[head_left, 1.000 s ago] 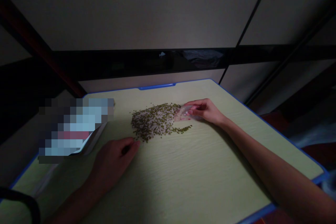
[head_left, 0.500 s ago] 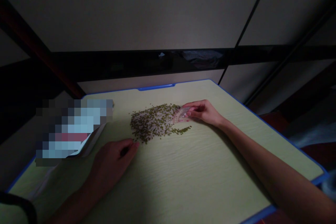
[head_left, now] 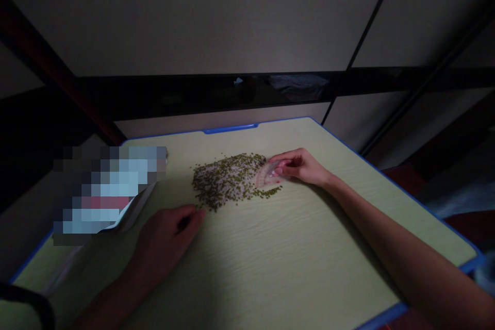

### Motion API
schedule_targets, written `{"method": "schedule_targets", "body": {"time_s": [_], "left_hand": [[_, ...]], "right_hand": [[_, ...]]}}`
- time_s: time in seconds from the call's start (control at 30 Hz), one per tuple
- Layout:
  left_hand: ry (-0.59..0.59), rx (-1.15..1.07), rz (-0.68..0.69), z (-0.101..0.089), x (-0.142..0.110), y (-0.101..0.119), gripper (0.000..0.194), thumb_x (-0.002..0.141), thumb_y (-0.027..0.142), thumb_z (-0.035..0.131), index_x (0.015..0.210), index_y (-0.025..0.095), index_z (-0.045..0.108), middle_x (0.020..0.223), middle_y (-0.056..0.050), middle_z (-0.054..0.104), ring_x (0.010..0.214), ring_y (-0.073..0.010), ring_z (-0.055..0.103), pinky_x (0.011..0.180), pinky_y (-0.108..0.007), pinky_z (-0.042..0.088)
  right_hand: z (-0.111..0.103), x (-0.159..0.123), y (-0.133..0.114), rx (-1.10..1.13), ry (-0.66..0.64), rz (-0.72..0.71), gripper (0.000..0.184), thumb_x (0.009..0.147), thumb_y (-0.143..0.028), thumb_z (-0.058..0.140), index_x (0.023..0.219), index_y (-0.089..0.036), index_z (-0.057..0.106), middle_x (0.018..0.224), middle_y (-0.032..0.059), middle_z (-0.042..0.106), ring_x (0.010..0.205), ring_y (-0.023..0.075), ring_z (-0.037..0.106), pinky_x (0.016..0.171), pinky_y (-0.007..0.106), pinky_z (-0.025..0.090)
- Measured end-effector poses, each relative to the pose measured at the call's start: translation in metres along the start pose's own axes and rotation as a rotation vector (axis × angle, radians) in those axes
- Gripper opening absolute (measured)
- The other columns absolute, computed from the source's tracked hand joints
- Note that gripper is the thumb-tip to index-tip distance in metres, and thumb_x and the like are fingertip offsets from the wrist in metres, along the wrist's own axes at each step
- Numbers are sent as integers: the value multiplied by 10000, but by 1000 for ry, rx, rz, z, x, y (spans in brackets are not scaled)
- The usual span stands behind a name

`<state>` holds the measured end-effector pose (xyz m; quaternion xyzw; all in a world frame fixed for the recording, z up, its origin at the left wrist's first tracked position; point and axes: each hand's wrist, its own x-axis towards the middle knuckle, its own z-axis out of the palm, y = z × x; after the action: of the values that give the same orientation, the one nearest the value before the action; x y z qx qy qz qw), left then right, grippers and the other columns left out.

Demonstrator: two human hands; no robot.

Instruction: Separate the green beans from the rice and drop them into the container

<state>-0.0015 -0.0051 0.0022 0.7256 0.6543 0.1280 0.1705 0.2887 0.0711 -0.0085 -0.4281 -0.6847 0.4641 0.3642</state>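
Observation:
A flat pile of green beans mixed with pale grains [head_left: 228,178] is spread over the middle of the table. At its right edge, my right hand [head_left: 305,165] pinches a clear protractor [head_left: 266,174] with pink markings, which lies low against the pile. Just below the protractor a short strip of green beans [head_left: 268,192] trails off to the right. My left hand [head_left: 168,232] rests on the table at the pile's near left corner. Its thumb and forefinger are curled close together; whether anything is between them I cannot make out.
The pale yellow-green table [head_left: 270,263] has a blue rim with a blue handle [head_left: 231,128] at the far side. A blurred-out bright object [head_left: 116,191] stands on the left. Behind is a cabinet [head_left: 216,20]. A black curved bar [head_left: 29,294] crosses the lower left corner.
My right hand has shifted slightly toward me and left, and the protractor has slid down along the pile's right edge. My left hand has stayed in place.

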Motion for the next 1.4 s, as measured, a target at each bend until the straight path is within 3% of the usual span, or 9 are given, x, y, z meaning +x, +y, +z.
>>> {"method": "schedule_targets", "body": {"time_s": [0.3, 0.67, 1.07, 1.4], "left_hand": [[9, 0, 5, -1, -1, 3, 354, 742, 441, 314, 485, 202, 359, 463, 33, 394, 495, -129, 434, 508, -249, 259], [13, -9, 3, -1, -1, 4, 346, 749, 425, 327, 485, 204, 365, 463, 29, 409, 498, -135, 440, 505, -250, 263], [23, -17, 10, 0, -2, 2, 355, 755, 422, 322, 478, 201, 345, 454, 36, 384, 490, -127, 426, 505, -246, 259], [30, -24, 5, -1, -2, 4, 351, 745, 420, 331, 473, 199, 351, 456, 35, 393, 490, -126, 429, 504, -246, 247]], "right_hand": [[2, 0, -3, -46, 62, 2, 372, 640, -211, 623, 986, -84, 667, 540, -16, 541, 460, 58, 375, 457, 212, 288], [5, 2, -3, -25, 85, -24, 361, 642, -225, 616, 976, -99, 672, 693, 55, 666, 583, 119, 550, 564, 254, 414], [6, 0, -6, -42, 37, -6, 350, 661, -231, 624, 983, -102, 672, 515, -25, 516, 443, 52, 331, 433, 207, 256], [3, 0, 0, -33, 26, -14, 351, 669, -258, 626, 979, -100, 674, 571, -2, 568, 464, 56, 376, 443, 204, 271]]}}
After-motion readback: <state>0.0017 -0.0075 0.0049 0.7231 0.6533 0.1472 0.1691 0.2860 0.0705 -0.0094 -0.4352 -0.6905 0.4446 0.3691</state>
